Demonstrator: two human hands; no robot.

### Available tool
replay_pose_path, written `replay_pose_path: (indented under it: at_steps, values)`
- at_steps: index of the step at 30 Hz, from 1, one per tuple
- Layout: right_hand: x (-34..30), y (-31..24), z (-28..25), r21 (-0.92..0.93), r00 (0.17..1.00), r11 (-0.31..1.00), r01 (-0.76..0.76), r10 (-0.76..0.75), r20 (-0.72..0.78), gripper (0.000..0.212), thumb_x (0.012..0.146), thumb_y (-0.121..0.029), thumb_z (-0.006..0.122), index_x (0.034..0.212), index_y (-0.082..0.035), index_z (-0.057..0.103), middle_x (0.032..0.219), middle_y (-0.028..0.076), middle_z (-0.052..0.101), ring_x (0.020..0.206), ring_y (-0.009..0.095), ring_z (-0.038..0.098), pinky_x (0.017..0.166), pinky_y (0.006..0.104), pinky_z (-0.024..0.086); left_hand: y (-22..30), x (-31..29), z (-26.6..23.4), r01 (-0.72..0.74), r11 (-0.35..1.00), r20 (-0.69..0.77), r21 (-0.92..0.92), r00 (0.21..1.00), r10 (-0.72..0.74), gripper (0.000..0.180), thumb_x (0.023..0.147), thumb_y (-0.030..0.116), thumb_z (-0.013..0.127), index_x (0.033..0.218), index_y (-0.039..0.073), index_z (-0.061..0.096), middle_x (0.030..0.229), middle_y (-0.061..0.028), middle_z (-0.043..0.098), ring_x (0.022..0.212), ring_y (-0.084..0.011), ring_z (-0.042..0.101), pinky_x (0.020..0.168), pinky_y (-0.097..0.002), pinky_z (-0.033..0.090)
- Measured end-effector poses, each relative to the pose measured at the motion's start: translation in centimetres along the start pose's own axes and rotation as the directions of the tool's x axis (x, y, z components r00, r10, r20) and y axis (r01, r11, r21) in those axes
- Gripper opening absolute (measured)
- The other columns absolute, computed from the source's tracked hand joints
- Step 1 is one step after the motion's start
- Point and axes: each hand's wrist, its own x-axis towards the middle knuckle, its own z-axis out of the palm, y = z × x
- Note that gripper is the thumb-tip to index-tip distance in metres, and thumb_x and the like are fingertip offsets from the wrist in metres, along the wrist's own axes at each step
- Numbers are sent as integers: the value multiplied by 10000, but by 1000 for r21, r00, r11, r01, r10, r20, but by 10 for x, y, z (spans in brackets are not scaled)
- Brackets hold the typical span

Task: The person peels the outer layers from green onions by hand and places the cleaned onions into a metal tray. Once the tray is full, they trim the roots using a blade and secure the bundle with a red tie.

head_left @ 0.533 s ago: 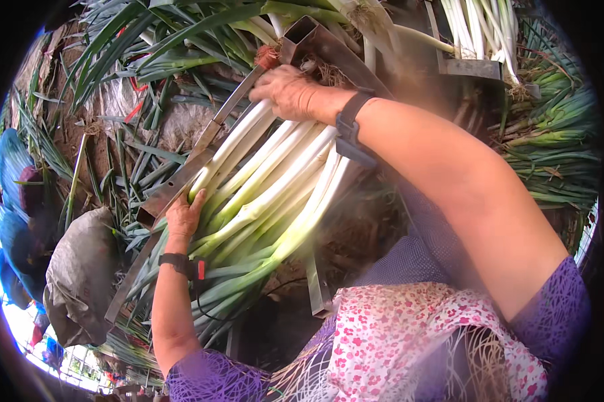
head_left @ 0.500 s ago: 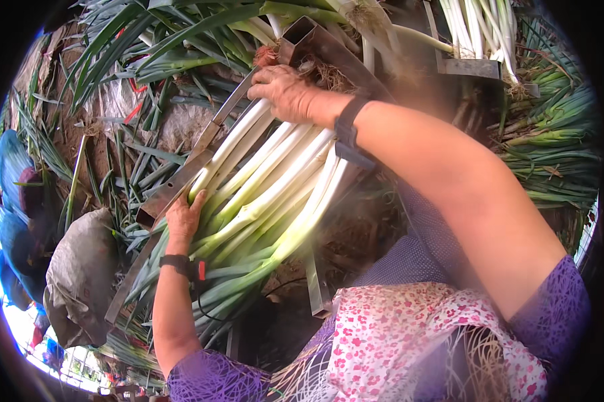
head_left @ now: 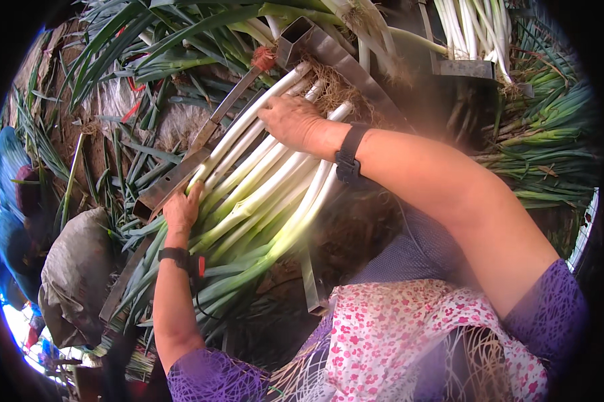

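Observation:
A bundle of large green onions [head_left: 252,201] lies slantwise in a metal frame [head_left: 175,181], its roots [head_left: 335,90] at the upper end and green leaves trailing to the lower left. My left hand [head_left: 183,209] wraps the outer edge of the bundle beside the frame's left side, thumb up against the stalks. Across the white shanks, just below the roots, lies my right hand [head_left: 290,122], its fingers curled over the stalks. The fingertips of both hands are partly hidden. Each wrist wears a dark band.
More green onions [head_left: 473,30] rest on a metal holder at the upper right, with leafy piles [head_left: 550,147] below them. Loose leaves cover the ground at left, near a grey sack [head_left: 78,275]. A red tie [head_left: 264,58] hangs by the frame's top corner.
My right hand has slid from the root ends down onto the white shanks, uncovering the roots and the upper stalk ends. My left hand has barely moved.

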Motion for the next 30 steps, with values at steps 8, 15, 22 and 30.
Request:
replay_pose_path:
  at_steps: [8, 15, 22, 30]
  values:
    - [10, -15, -15, -182, 979, 982, 60, -22, 204, 165, 737, -110, 518, 850, -102, 639, 950, 103, 560, 920, 269, 540, 813, 394, 432, 14, -17, 9, -156, 976, -251, 153, 949, 191, 365, 878, 375, 458, 1110, 106, 542, 1060, -139, 569, 1002, -310, 508, 855, -416, 369]
    - [24, -80, 22, 121, 947, 968, 220, -242, 209, 120, 732, -193, 569, 816, -150, 643, 856, 54, 575, 886, 251, 564, 787, 371, 453, 32, -13, -3, 8, 997, -14, 74, 1000, -7, 370, 901, 402, 403, 1099, 122, 542, 1019, -126, 583, 967, -300, 521, 818, -415, 376]
    - [28, -98, 49, 32, 948, 956, 290, -292, 127, 97, 747, -185, 558, 811, -141, 615, 834, 26, 568, 814, 230, 566, 703, 345, 479, 9, -12, 22, -102, 994, -282, 39, 953, 109, 358, 899, 413, 400, 1016, 126, 580, 973, -118, 601, 924, -310, 545, 798, -414, 392]
    - [20, -104, 49, 7, 964, 969, 248, -247, 93, 79, 759, -133, 516, 777, -113, 590, 821, 48, 563, 787, 227, 579, 674, 336, 490, 3, -4, 28, -57, 990, -292, -126, 956, 18, 441, 859, 461, 475, 1101, 106, 573, 1140, -149, 547, 1033, -367, 482, 882, -439, 369]
